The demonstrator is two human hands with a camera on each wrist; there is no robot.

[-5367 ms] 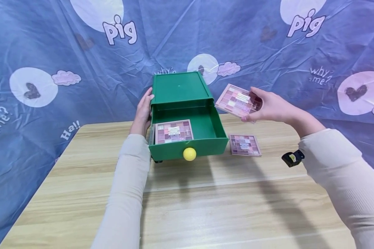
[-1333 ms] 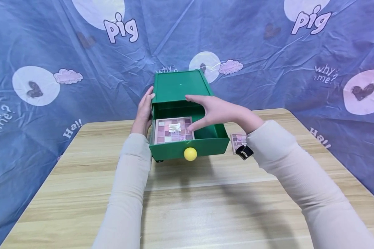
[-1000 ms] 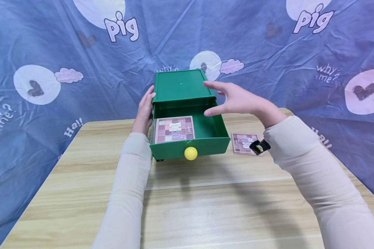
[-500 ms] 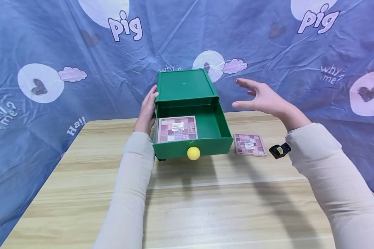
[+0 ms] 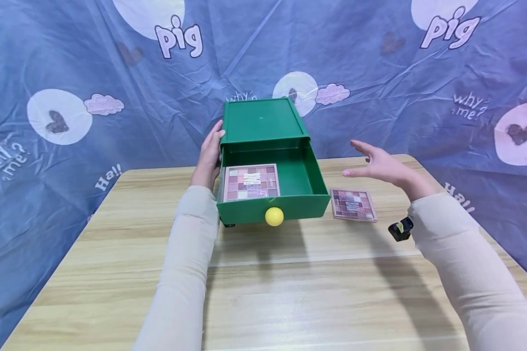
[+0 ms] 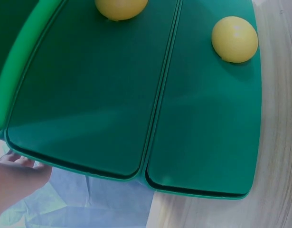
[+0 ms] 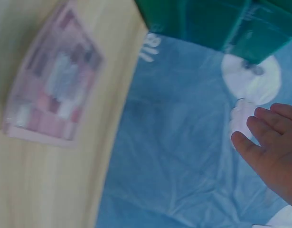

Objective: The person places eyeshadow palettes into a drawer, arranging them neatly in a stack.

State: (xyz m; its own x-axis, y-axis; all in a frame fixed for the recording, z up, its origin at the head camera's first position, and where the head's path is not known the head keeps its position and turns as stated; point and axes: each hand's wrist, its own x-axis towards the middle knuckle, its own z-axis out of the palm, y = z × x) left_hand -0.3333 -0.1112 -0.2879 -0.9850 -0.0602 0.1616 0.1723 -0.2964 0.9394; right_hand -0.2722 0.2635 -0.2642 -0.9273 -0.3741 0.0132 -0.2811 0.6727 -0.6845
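A green drawer cabinet [image 5: 263, 119] stands on the table with its top drawer [image 5: 298, 207] pulled out. Eyeshadow palettes fill the drawer's left side, the uppermost palette [image 5: 251, 181] face up; any beneath are hidden. My left hand [image 5: 210, 153] rests along the cabinet's left side, fingers extended, fingertips at the top edge. In the left wrist view its fingers [image 6: 22, 161] show past the green drawer fronts [image 6: 89, 95]. My right hand [image 5: 384, 165] hovers, holding nothing, fingers and thumb spread, above and right of another eyeshadow palette [image 5: 354, 204] lying on the table.
A round yellow knob [image 5: 274, 216] sits on the pulled-out drawer's front, and lower drawers carry knobs [image 6: 235, 39] too. Bare drawer floor [image 5: 292, 173] shows at right. A printed blue cloth [image 5: 158, 97] hangs behind the wooden table [image 5: 263, 302].
The palette my right hand held earlier has been let go into the drawer's left side. That hand has since withdrawn rightward and lowered toward the table palette. My left hand stays at the cabinet.
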